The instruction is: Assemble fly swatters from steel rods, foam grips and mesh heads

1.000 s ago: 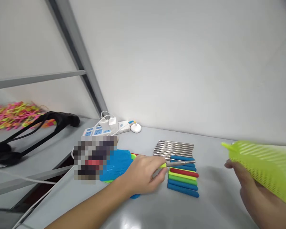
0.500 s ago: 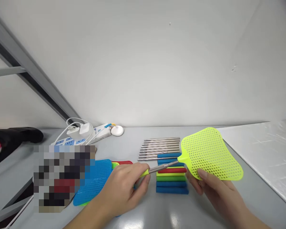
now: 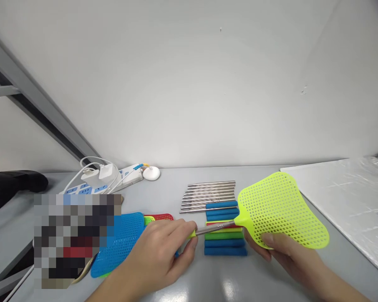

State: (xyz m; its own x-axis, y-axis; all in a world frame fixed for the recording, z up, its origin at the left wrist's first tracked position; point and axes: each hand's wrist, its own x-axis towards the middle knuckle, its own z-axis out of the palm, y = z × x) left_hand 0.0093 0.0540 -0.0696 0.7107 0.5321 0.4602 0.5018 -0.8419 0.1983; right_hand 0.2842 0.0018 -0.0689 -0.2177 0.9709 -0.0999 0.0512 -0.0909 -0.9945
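Note:
A yellow-green fly swatter (image 3: 280, 209) with a perforated head and a metal shaft is held across both hands. My left hand (image 3: 164, 247) is closed around its handle end, where only a bit of yellow-green shows past the fingers. With thumb on top and fingers beneath, my right hand (image 3: 290, 256) pinches the lower edge of the swatter head. Under the shaft lies a row of foam-like grips (image 3: 225, 243) in blue, green, yellow and red. Behind them several metal rods (image 3: 209, 193) lie side by side. Left of my left hand is a blue swatter head (image 3: 122, 239), partly covering others.
A white power strip (image 3: 126, 176) with plugged chargers and cables stands at the back left, beside a white round disc (image 3: 151, 173). A blurred-out item (image 3: 78, 239) lies at left. Plastic-wrapped white sheet (image 3: 346, 197) covers the table's right side.
The swatter head has dipped slightly and shifted a little right, with both hands still holding it. The whole view has moved slightly, so the table things appear a bit further left.

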